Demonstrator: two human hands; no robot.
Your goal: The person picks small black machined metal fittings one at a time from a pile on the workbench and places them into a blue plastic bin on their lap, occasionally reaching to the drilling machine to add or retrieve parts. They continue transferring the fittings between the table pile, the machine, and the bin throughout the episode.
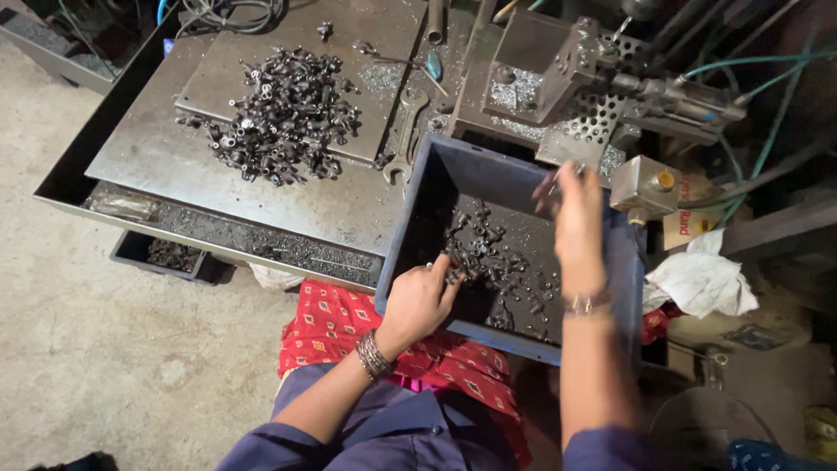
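Nearest, the left hand [420,301] dips into the blue bin [410,253], fingers curled onto small dark metal parts [497,262] heaped inside. The right hand [577,209] hovers over the bin's far right, pinching something small. Farther left, a pile of parts [283,113] lies on the steel worktop [157,157].

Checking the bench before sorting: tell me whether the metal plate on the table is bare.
No. A heap of small dark metal parts lies on the metal plate, with a spanner beside it.
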